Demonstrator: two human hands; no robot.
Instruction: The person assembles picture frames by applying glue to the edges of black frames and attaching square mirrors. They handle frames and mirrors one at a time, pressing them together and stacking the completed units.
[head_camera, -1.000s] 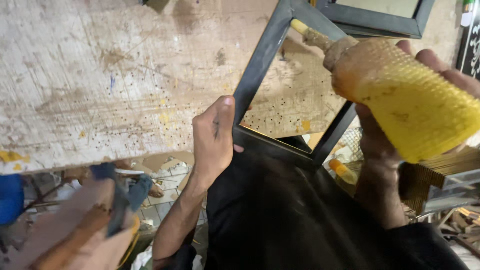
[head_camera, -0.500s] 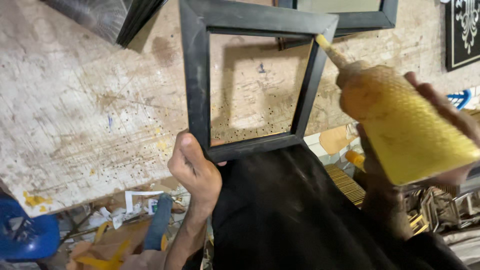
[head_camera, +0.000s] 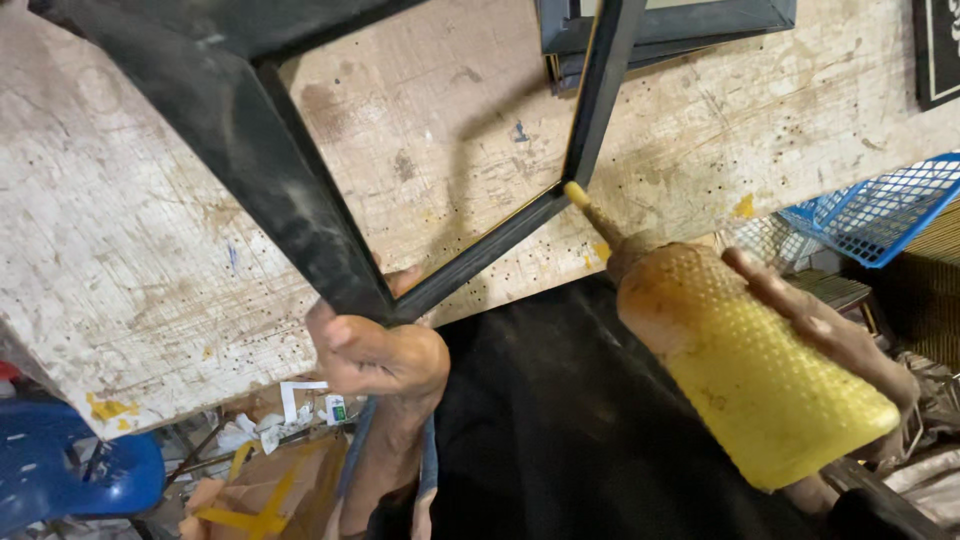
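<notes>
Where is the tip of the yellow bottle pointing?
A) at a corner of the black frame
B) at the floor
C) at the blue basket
A: the yellow bottle, held in the right hand, has its nozzle at a corner of the black frame gripped by the left hand.

We see a yellow squeeze bottle (head_camera: 750, 375) at the lower right, a soft plastic package with a dotted surface, a brown stained shoulder and a thin nozzle pointing up to the left. At the top right edge stands a dark sign (head_camera: 938, 50) with a pale border. Low at the left, under the worn board, lies a small white label (head_camera: 336, 408) with green on it, and beside it a brown cardboard box (head_camera: 265, 490) with yellow tape.
</notes>
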